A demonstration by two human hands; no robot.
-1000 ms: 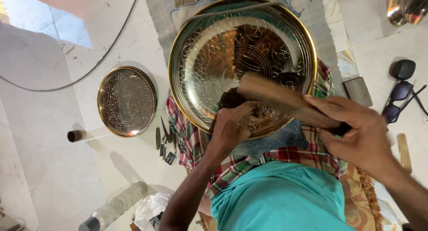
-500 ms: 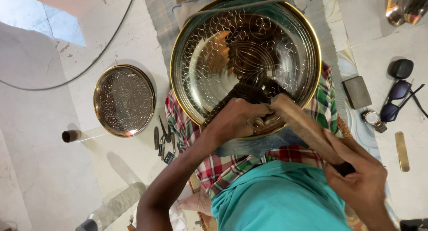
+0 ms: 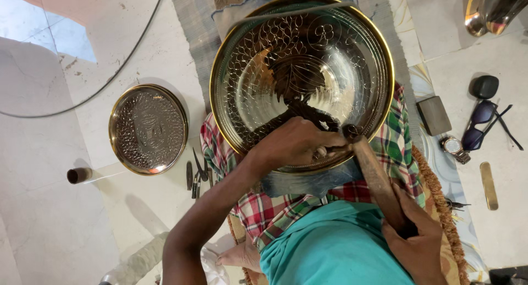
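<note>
2 brass plates: big one (image 3: 301,81) on lap, small one (image 3: 148,129) on floor. L hand (image 3: 294,142) fingers clamped on chisel at big plate's rim; R hand (image 3: 419,242) gripped 1 hammer (image 3: 375,178), now swung lower vs. earlier.

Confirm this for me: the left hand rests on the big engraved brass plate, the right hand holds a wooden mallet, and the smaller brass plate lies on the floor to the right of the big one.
Wrong side. In the head view the smaller brass plate lies on the floor left of the big engraved brass plate. The rest holds: left hand on it, right hand holding the wooden mallet.
</note>
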